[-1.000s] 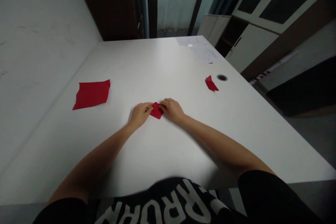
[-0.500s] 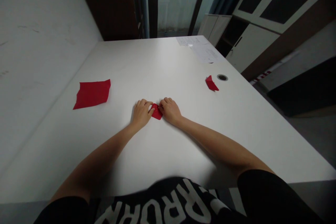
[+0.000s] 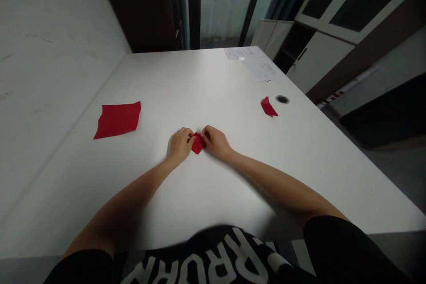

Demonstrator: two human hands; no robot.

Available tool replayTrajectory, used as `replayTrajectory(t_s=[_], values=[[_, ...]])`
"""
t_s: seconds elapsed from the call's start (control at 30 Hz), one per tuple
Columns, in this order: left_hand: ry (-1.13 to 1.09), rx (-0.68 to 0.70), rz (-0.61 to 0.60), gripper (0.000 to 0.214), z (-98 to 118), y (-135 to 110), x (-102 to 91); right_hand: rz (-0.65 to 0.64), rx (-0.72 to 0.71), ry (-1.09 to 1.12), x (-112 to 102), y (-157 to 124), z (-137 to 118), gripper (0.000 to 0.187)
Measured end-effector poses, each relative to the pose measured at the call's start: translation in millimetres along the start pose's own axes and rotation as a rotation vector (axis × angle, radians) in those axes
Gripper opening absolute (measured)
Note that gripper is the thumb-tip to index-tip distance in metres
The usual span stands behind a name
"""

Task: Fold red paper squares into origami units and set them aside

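A small folded piece of red paper (image 3: 198,143) lies on the white table (image 3: 186,84), pinched from both sides. My left hand (image 3: 180,145) holds its left side with the fingertips, and my right hand (image 3: 215,142) holds its right side. A flat, slightly crumpled sheet of red paper (image 3: 117,120) lies well to the left of my hands. To the right, a smaller folded red paper piece (image 3: 268,106) rests near a round grommet hole (image 3: 282,99).
Loose white papers (image 3: 259,66) lie at the far right corner of the table. A wall (image 3: 49,53) runs along the table's left side. White cabinets (image 3: 316,57) stand beyond the right edge, and a glass door (image 3: 226,4) is ahead.
My hands have drawn slightly closer together, and the red piece between them looks narrower and more gathered. The flat sheet and the small folded piece have not moved.
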State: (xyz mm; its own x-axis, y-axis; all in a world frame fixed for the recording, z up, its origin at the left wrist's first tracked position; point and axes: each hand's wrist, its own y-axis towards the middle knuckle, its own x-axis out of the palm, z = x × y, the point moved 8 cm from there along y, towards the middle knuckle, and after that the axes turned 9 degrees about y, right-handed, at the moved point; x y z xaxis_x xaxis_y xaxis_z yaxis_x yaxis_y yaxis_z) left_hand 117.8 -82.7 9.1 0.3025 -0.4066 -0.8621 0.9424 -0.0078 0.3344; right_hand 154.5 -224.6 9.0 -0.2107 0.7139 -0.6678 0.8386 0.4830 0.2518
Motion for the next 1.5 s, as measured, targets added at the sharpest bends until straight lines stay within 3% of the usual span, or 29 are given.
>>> replayTrajectory(t_s=[0.2,0.3,0.43,0.8,0.93,1.03,1.13,1.3,1.5], values=[[-0.149,-0.063,0.066,0.005,-3.6,1.3,-5.6,0.039,0.031,0.422,-4.7,0.3,2.8,0.008],[-0.364,-0.146,0.056,0.004,-11.1,2.0,-0.4,0.058,0.005,0.505,-9.9,1.3,-2.4,0.009],[-0.6,-0.19,0.048,0.021,-15.5,1.5,4.8,0.082,-0.073,0.479,-18.1,0.8,-13.1,0.01],[-0.508,-0.152,0.051,0.023,-5.4,-0.9,-10.5,0.095,-0.331,0.304,-22.7,-6.2,-34.1,0.014],[-0.545,-0.158,0.076,0.019,-5.6,-0.1,-13.3,0.098,-0.364,0.31,-24.3,-6.9,-36.5,0.013],[-0.592,-0.149,0.111,0.015,-8.6,3.0,-15.7,0.124,-0.335,0.376,-27.0,-6.4,-33.2,0.009],[-0.681,-0.162,0.151,0.015,-13.6,5.7,-17.3,0.142,-0.254,0.47,-26.8,-4.3,-23.5,0.016],[-0.943,-0.31,0.107,0.022,-23.0,5.2,-5.3,0.112,-0.073,0.655,-16.8,0.9,-0.6,0.025],[-1.044,-0.349,0.086,0.023,-23.6,4.0,1.2,0.024,0.037,0.886,-4.2,2.9,5.7,0.032]])
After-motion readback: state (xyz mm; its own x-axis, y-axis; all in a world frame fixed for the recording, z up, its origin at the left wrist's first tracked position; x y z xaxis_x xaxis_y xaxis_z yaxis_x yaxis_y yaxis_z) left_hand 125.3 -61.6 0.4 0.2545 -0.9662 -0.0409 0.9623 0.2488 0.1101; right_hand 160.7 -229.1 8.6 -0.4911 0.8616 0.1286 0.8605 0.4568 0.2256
